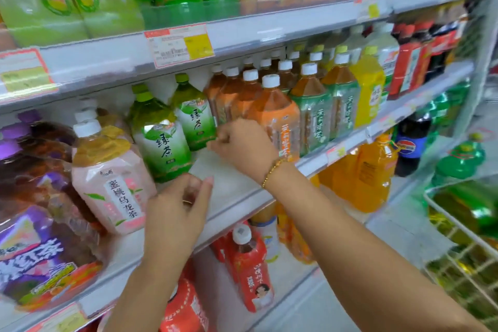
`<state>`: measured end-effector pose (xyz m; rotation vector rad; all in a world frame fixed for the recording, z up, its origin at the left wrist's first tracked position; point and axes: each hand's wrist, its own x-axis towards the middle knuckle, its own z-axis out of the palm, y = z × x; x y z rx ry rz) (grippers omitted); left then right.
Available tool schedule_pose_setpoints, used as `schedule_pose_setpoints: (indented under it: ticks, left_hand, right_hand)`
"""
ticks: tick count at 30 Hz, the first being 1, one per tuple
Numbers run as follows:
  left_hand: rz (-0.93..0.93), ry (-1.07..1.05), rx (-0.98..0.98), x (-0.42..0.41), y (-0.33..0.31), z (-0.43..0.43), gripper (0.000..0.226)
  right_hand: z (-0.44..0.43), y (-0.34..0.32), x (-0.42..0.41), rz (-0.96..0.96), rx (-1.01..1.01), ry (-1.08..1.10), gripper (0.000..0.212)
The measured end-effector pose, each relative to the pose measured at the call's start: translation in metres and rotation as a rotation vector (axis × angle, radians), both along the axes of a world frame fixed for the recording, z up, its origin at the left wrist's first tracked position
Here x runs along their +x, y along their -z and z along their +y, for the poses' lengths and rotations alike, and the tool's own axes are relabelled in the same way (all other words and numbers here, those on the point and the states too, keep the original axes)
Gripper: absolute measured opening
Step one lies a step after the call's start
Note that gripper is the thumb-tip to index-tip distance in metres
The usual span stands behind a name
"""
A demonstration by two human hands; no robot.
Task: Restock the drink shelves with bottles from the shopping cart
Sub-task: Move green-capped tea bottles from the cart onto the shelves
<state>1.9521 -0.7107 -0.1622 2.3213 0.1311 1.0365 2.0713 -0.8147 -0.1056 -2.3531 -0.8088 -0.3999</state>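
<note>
Two green tea bottles stand on the middle shelf [237, 197]: the front one [161, 143] and a second [195, 118] behind it to the right. My left hand [177, 213] hovers just below the front bottle with fingers loosely curled and nothing in them. My right hand [242, 143], with a bead bracelet on the wrist, is loosely curled at the base of the second green bottle, touching it or nearly so, beside an orange-label tea bottle [280, 121]. A bare gap of shelf lies between my hands. The white wire cart [458, 237] with green bottles is at the right edge.
A pink oolong tea bottle [110, 178] and purple-capped bottles [35, 210] fill the shelf's left. Green-label tea bottles [312, 116] and yellow ones stand to the right. Red bottles [250, 264] and orange juice jugs [369, 178] sit on the lower shelf. Price tags hang on the upper rail.
</note>
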Motion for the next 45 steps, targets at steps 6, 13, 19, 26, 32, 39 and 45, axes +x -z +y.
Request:
schedule_pose_setpoints:
  ticks: [6,13,19,26,32,39,45]
  left_hand:
    - [-0.017,0.385,-0.153,0.042,-0.013,-0.102,0.053]
    - [0.214,1.01,-0.136,0.086,0.012,-0.258,0.013]
    - [0.4,0.974,0.071,0.106,-0.016,-0.354,0.055]
    - [1.238,1.058,0.096,0.154,-0.026,-0.39,0.079]
    - [1.374,1.098,0.06,0.157,-0.041,-0.401,0.094]
    - [1.413,0.951,-0.023,0.145,-0.039,-0.403,0.076]
    - [1.498,1.029,-0.072,0.134,-0.047,-0.381,0.042]
  right_hand:
    - [-0.131,-0.011,-0.041,-0.069,-0.019,0.327,0.03]
    - [-0.289,0.008,-0.101,0.03,0.096,0.951,0.03]
    - [-0.364,0.026,-0.154,0.244,-0.275,1.525,0.051]
    - [-0.38,0.042,-0.154,0.662,-0.285,1.55,0.076]
    - [-0.379,0.038,-0.133,0.698,-0.28,1.514,0.081]
    - [-0.384,0.037,-0.131,0.68,-0.216,1.462,0.07]
    - [-0.385,0.036,-0.127,0.695,0.062,1.407,0.047]
